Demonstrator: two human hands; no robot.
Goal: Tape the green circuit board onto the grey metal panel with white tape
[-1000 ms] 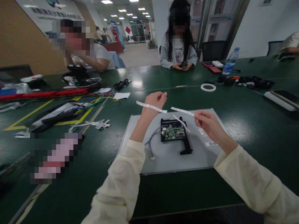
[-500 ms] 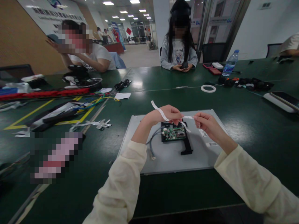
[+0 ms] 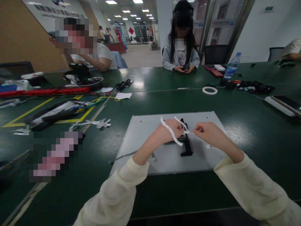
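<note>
A grey flat panel (image 3: pixel 145 125) lies on the green table in front of me, with a black bracket (image 3: pixel 186 147) and a circuit board mostly hidden under my hands. My left hand (image 3: pixel 168 133) is closed over the board, and a white tape strip (image 3: pixel 171 131) lies across its back. My right hand (image 3: pixel 205 131) is closed just to the right, pinching the end of a second white tape strip (image 3: pixel 182 124) that runs between the two hands. A grey cable (image 3: pixel 122 156) trails off the panel's left edge.
A white tape roll (image 3: pixel 209 90) lies beyond the panel. Loose tape strips (image 3: pixel 94 124), wires and a red bar (image 3: pixel 47 91) crowd the left. A water bottle (image 3: pixel 231 66), phones and black gear sit at the right. Two people sit across the table.
Both hands have dropped from above the table down onto the board and come closer together, bringing the tape strips with them. The camera has tilted slightly.
</note>
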